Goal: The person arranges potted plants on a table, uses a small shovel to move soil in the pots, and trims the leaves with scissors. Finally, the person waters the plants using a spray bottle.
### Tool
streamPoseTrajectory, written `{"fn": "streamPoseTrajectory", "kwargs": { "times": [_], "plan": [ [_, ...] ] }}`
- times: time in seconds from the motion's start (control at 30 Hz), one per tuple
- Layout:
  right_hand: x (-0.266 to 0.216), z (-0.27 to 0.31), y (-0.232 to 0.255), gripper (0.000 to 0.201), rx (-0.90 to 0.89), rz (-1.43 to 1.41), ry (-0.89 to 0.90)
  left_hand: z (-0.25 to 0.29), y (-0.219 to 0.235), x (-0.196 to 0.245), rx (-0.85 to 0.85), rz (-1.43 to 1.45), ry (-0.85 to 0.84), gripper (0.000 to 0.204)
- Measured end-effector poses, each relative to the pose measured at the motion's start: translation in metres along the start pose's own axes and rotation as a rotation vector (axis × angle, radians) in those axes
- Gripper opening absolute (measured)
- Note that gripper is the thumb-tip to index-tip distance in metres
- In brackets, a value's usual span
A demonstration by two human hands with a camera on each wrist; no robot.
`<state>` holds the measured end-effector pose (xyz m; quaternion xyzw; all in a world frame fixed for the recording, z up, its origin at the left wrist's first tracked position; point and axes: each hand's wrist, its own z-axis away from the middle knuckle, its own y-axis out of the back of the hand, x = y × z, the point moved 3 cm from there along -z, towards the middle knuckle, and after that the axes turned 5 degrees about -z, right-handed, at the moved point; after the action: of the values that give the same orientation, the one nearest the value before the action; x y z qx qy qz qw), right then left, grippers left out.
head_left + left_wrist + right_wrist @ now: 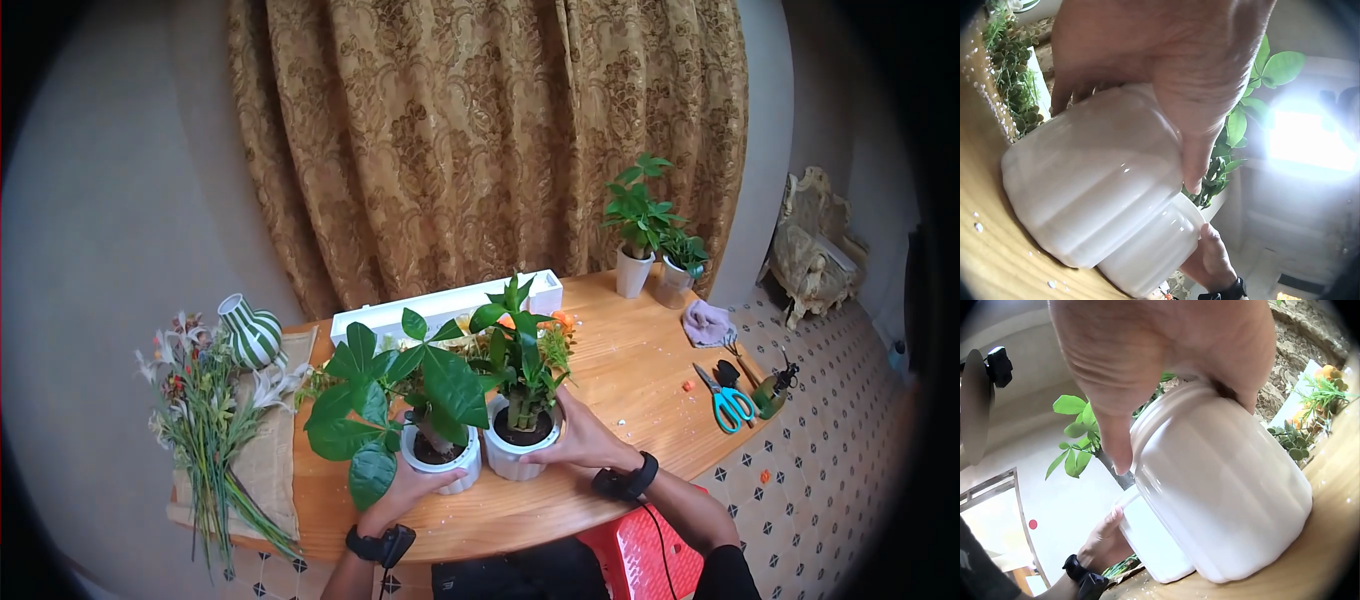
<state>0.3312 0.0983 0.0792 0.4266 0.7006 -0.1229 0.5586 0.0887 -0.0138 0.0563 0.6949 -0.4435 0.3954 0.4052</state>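
Note:
Two white ribbed pots stand side by side near the table's front edge. My left hand (402, 492) grips the rim of the left pot (455, 478), which holds a broad-leaved plant (450, 385). Around the right pot (512, 462), planted with lucky bamboo (522, 408), my right hand (590, 437) is curled. In the left wrist view, the thumb of the left hand (1166, 56) lies on the near pot (1094, 178). The right wrist view has the right hand (1172, 356) over its pot (1222, 481), fingers partly hidden behind it.
Behind the pots are a long white planter (445, 297) and orange flowers (563, 322). Flower stems (212, 440) and a striped vase (252, 335) lie left on burlap. Teal scissors (732, 408), a cloth (708, 324) and potted plants (634, 272) are right; a red stool (650, 555) is below.

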Motion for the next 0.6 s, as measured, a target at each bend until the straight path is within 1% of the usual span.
{"fn": "streamPoseTrajectory", "kwargs": {
  "times": [0.03,0.17,0.23,0.37,0.43,0.57,0.6],
  "plan": [
    [-0.0009,-0.0003,0.0003,0.107,-0.005,0.008,-0.001,0.0,0.0002,-0.0014,0.013,0.003,-0.029,0.087],
    [0.0027,-0.0004,-0.0015,0.108,-0.008,-0.011,-0.009,0.0005,0.0018,-0.0061,0.014,-0.01,0.011,0.087],
    [0.0037,-0.0004,-0.0021,0.108,-0.001,-0.023,0.015,0.0003,0.0014,-0.0003,0.009,-0.028,0.01,0.088],
    [-0.0004,0.0007,-0.0016,0.107,0.002,-0.064,0.007,0.0002,-0.0005,-0.0029,0.012,0.013,0.005,0.088],
    [0.0012,0.0007,-0.0006,0.107,0.0,0.006,0.007,0.0001,-0.0007,-0.0005,0.009,0.007,-0.006,0.089],
    [0.0076,0.0008,0.0003,0.105,0.013,0.014,0.03,0.001,0.0015,-0.0036,0.004,-0.037,-0.022,0.087],
    [0.0075,0.0014,0.0012,0.106,0.026,0.025,0.022,0.0015,0.0036,-0.0053,0.001,-0.081,0.02,0.085]
  ]
}}
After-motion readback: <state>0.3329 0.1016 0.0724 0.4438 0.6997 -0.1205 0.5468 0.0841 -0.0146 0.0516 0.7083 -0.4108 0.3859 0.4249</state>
